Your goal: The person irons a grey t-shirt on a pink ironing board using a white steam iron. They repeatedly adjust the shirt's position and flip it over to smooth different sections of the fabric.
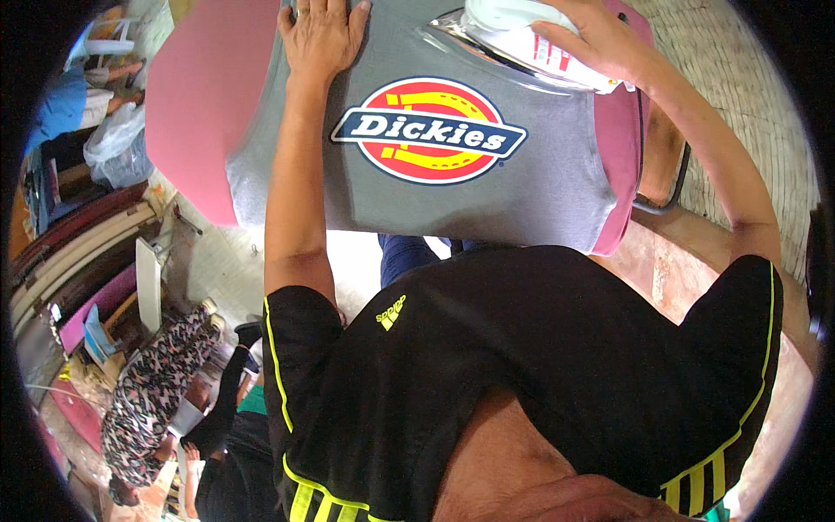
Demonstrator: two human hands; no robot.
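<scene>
A grey T-shirt (296, 187) with a red, yellow and dark blue oval print (430, 132) is drawn over a pink-covered ironing board (196, 113). My left hand (323, 36) lies flat on the shirt's upper left part, palm down, fingers spread. At the upper right, my right hand (600, 39) is closed round a white clothes iron (509, 19) with red markings and a shiny metal base. The iron rests on the shirt, above and to the right of the print, its tip pointing left. Its handle is partly hidden by my fingers and cut by the picture's upper edge.
Beyond the board's right end are a dark metal frame (665, 207) and a corrugated pale surface (739, 78). At left stand a clear plastic bag (117, 148) and stacked boards (78, 248). People in patterned (165, 383) and black clothes (233, 470) are at the lower left.
</scene>
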